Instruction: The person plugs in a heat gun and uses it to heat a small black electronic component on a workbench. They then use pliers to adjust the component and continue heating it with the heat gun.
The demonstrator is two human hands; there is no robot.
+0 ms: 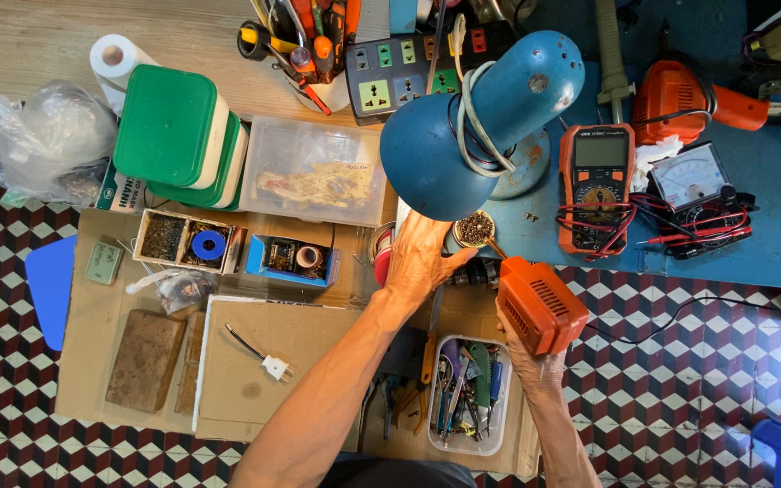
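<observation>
Gripping the orange power drill [542, 305] with fingers wrapped round its handle, the right hand [528, 354] holds it just right of the small round dish [475, 229], long axis pointing up-left toward the open-fingered left hand [418, 258] touching that dish's left edge.

Blue desk lamp [463, 136] at centre; orange multimeter [597, 185] and analogue meter [691, 176] to its right on the blue counter [770, 244]; green-lidded boxes [174, 131] and clear plastic tub [314, 172] to its left.
</observation>
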